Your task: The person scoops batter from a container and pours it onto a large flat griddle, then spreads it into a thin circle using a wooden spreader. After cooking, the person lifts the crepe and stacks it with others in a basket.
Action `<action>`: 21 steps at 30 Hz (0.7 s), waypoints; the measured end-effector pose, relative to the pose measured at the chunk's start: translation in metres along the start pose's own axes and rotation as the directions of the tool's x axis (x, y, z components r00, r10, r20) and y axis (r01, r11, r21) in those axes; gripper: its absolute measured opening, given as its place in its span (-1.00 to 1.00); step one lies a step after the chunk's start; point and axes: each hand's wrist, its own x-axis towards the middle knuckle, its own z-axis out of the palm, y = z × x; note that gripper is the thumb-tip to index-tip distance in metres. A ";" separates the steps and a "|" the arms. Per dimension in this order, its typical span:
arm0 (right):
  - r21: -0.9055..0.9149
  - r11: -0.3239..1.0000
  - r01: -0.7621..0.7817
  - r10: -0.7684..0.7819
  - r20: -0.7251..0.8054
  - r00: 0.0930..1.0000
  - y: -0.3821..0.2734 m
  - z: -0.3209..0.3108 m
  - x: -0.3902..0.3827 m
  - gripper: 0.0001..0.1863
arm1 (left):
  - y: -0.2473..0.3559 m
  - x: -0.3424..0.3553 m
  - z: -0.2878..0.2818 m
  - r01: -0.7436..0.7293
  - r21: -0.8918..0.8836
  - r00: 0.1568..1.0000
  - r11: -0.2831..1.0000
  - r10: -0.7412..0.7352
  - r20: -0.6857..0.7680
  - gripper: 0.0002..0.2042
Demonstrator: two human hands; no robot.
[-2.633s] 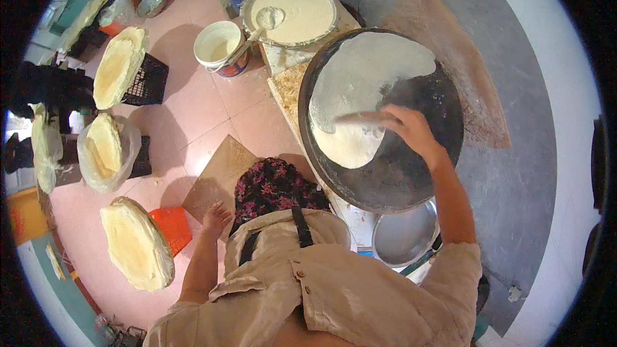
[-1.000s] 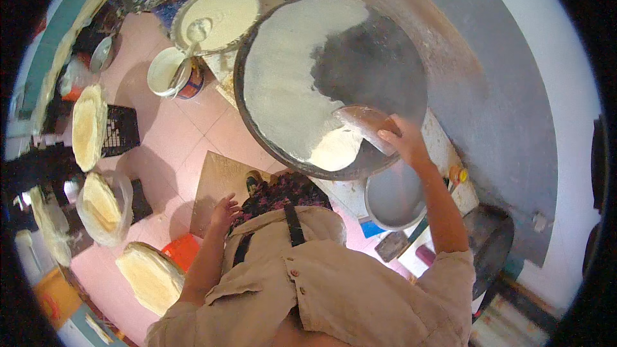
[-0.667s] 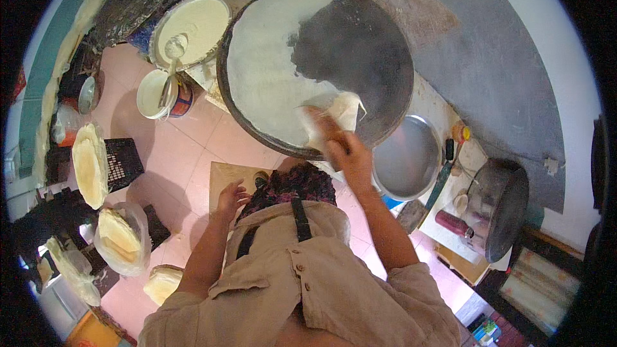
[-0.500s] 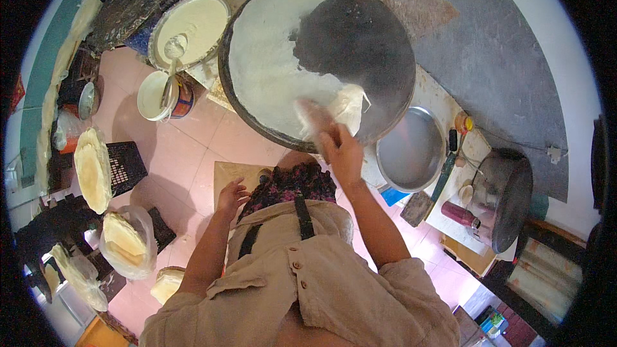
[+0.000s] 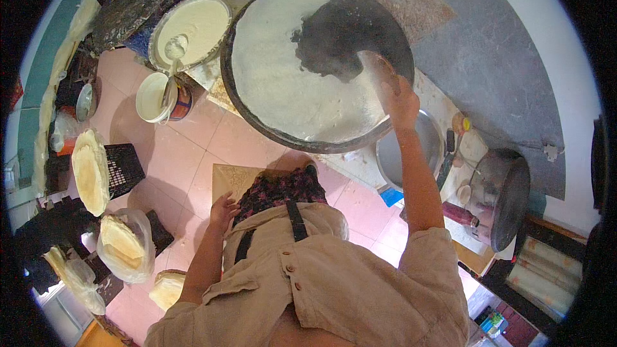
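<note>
My right hand [image 5: 400, 99] grips a flat scraper [image 5: 376, 72] at the right side of a large round black griddle [image 5: 347, 16]. Pale batter [image 5: 263, 64] coats the griddle's left and front in a thin sheet, with dark bare surface at the upper right. My left hand [image 5: 225, 207] hangs low beside the dark floral cloth at my front, fingers loosely apart, holding nothing. A steel basin of batter [image 5: 199, 26] with a ladle [image 5: 175, 47] stands left of the griddle, by a white bucket [image 5: 152, 99].
An empty metal pan [image 5: 408, 164], long-handled tools and a red bottle [image 5: 459, 213] lie at the right, beside a dark round appliance [image 5: 511, 199]. Stacks of thin pancakes [image 5: 90, 170] sit on crates and in a bag [image 5: 125, 247] at the left. A grey wall [image 5: 508, 103] rises at the right.
My right hand with the scraper has swept rightward from the griddle's near middle. The thick white batter there is spread thinner and farther right. The view has also swung round since earlier.
</note>
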 end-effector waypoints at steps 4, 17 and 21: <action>0.117 0.993 0.023 -0.040 0.143 0.989 -0.002 -0.011 -0.035 -0.66 | -0.005 0.003 0.002 0.010 -0.073 1.000 0.997 -0.008 0.026 -0.56; -0.007 0.986 0.166 -0.166 0.052 0.985 0.048 -0.006 0.035 -0.67 | -0.002 -0.002 0.033 0.022 -0.052 0.999 0.998 -0.024 -0.046 -0.57; 0.042 0.983 0.180 -0.183 0.105 0.978 0.041 -0.016 0.041 -0.68 | -0.019 0.003 0.020 0.009 -0.042 0.995 0.999 -0.013 -0.100 -0.57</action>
